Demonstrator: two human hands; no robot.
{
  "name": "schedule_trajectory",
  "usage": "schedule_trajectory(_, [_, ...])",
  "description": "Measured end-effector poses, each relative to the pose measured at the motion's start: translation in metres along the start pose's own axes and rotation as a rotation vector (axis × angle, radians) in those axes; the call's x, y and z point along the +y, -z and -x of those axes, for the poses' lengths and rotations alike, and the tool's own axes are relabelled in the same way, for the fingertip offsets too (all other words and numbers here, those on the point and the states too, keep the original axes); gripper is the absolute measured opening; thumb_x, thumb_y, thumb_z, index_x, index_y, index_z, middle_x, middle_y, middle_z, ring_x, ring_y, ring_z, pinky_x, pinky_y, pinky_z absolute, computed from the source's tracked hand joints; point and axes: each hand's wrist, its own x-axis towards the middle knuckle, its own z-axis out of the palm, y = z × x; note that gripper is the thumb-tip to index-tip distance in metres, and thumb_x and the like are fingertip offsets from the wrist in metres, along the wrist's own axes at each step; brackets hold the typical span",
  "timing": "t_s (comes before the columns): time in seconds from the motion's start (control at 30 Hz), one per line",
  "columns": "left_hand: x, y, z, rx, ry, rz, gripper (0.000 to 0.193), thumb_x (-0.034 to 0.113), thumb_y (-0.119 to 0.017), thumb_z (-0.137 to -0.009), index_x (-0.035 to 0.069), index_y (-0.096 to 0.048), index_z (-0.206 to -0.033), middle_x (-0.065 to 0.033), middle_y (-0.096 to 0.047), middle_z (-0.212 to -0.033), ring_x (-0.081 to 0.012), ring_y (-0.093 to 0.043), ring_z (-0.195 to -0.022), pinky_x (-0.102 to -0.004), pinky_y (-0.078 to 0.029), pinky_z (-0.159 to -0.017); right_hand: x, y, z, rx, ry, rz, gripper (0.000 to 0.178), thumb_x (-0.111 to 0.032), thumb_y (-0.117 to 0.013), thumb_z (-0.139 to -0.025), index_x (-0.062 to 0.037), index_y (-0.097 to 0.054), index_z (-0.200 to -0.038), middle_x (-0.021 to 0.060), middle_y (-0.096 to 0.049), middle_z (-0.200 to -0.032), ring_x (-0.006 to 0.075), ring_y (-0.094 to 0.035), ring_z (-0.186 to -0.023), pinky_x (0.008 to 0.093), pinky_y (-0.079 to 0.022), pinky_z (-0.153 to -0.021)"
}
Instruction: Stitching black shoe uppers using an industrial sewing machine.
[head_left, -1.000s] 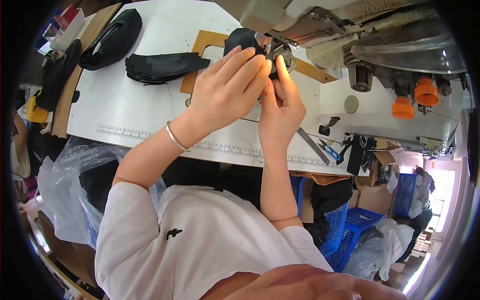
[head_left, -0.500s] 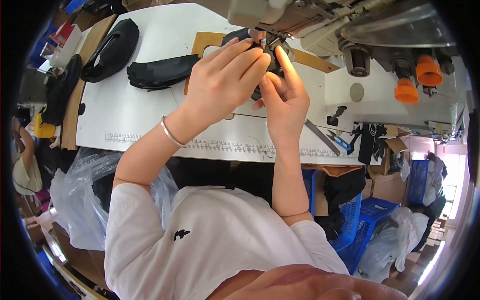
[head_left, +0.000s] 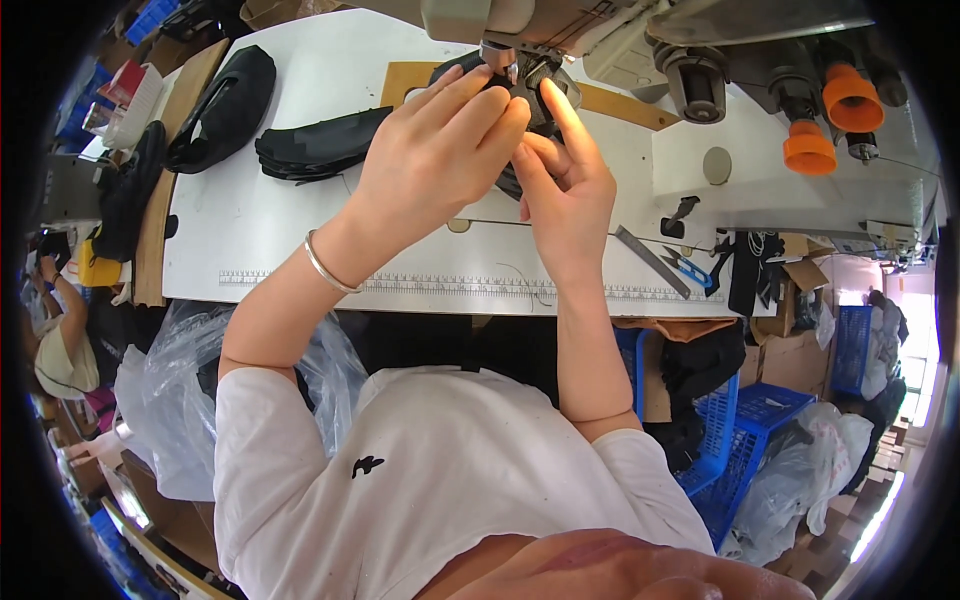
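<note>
Both my hands are at the head of a sewing machine (head_left: pixel 550 22), holding a dark shoe upper piece (head_left: pixel 508 183) that they mostly cover. My left hand (head_left: pixel 428 150), with a silver bangle on the wrist, has its fingers bent and closed over the piece beside the metal needle area (head_left: pixel 500 58). Opposite it, my right hand (head_left: pixel 570 185) pinches the piece between thumb and curled fingers. Its index finger reaches up along the machine's foot. The needle tip and the seam are hidden by my fingers.
Left of my hands lie a stack of black pieces (head_left: pixel 322 146) and a black shoe upper (head_left: pixel 222 108). Blue thread snips (head_left: pixel 687 267) and a metal strip (head_left: pixel 652 260) rest at the right. A ruler scale (head_left: pixel 420 287) runs along the table's near edge. Orange cones (head_left: pixel 810 148) hang at right.
The whole view has shifted slightly, with the machine sitting higher in the picture. Both hands stay on the dark piece at the machine; the left hand's fingers are bent a little more.
</note>
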Motion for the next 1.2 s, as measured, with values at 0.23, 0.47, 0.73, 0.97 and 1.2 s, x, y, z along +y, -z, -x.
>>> schedule_trajectory(0.23, [0.019,-0.005,0.003,-0.030,0.065,-0.093,0.023,0.010,-0.071,-0.078,0.004,-0.067,-0.100,-0.0062,-0.059,-0.101,-0.0275,-0.065,-0.113,-0.0490,-0.059,-0.092,0.018,0.030,0.005,0.117,0.324,0.074,0.045,0.001,-0.064,-0.098,-0.0035,-0.061,-0.142,0.0121,-0.072,-0.121,0.0116,-0.068,-0.096,0.0242,-0.057,-0.073])
schedule_trajectory(0.47, [0.025,-0.010,0.007,0.007,0.186,-0.051,0.021,0.008,-0.069,-0.080,0.004,-0.068,-0.101,-0.0072,-0.056,-0.103,-0.0304,-0.063,-0.117,-0.0551,-0.051,-0.100,0.012,0.043,-0.037,0.065,0.809,0.776,0.027,-0.008,-0.072,-0.093,-0.0143,-0.076,-0.119,0.0023,-0.070,-0.123,0.0249,-0.064,-0.105,0.0350,-0.051,-0.092])
schedule_trajectory(0.73, [0.015,-0.009,0.014,0.037,0.137,0.020,0.025,0.007,-0.068,-0.078,0.003,-0.068,-0.103,-0.0068,-0.058,-0.105,-0.0301,-0.063,-0.119,-0.0543,-0.050,-0.100,0.012,0.041,-0.036,0.104,0.819,0.831,0.025,-0.012,-0.075,-0.091,-0.0159,-0.078,-0.116,-0.0003,-0.073,-0.117,0.0224,-0.066,-0.099,0.0335,-0.052,-0.087])
schedule_trajectory(0.97, [0.004,-0.010,0.015,0.036,0.116,0.074,0.027,0.007,-0.068,-0.077,0.003,-0.068,-0.104,-0.0065,-0.058,-0.107,-0.0298,-0.062,-0.120,-0.0538,-0.051,-0.100,0.008,0.040,-0.040,0.084,0.864,0.878,0.026,-0.011,-0.077,-0.088,-0.0150,-0.079,-0.114,0.0007,-0.072,-0.114,0.0225,-0.067,-0.100,0.0336,-0.052,-0.087])
schedule_trajectory(1.2, [-0.008,-0.012,0.010,0.007,0.091,0.130,0.026,0.009,-0.067,-0.080,0.006,-0.069,-0.106,-0.0044,-0.061,-0.111,-0.0289,-0.062,-0.123,-0.0528,-0.053,-0.103,0.006,0.043,-0.039,0.090,0.860,0.911,0.028,-0.010,-0.077,-0.088,-0.0154,-0.078,-0.115,-0.0001,-0.071,-0.116,0.0219,-0.067,-0.098,0.0341,-0.051,-0.086])
